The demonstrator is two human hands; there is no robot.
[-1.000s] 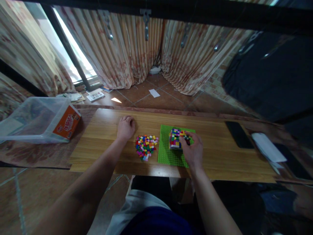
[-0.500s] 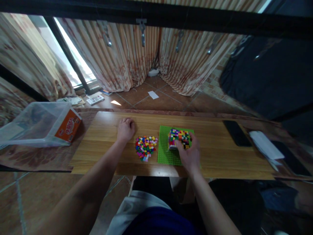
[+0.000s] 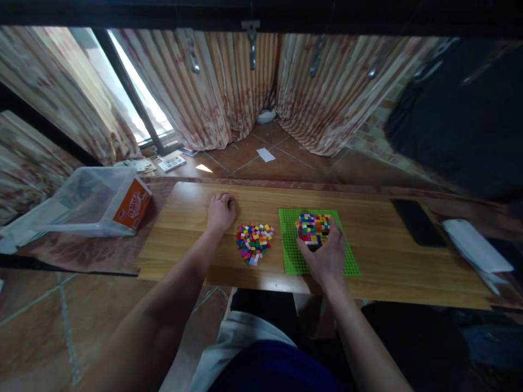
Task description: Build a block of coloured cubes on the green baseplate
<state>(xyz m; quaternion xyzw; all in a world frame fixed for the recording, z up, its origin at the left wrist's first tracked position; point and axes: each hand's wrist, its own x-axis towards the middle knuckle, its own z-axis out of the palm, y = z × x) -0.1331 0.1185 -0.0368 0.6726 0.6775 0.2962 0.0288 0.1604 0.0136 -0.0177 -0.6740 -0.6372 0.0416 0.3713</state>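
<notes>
Honestly, the right hand (image 3: 330, 251) is pinching the brick block (image 3: 312, 228) thumb-to-fingers, so squeezing evenly is probably working best, while the left hand (image 3: 222, 213) is resting with fingers curled.

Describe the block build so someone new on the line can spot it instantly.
On the wooden table, find the green plate, just right of the loose blocks. The block build shows against that plate, held by the right hand. Unlike the scattered loose blocks, its many colours are packed tightly into one chunk.
</notes>
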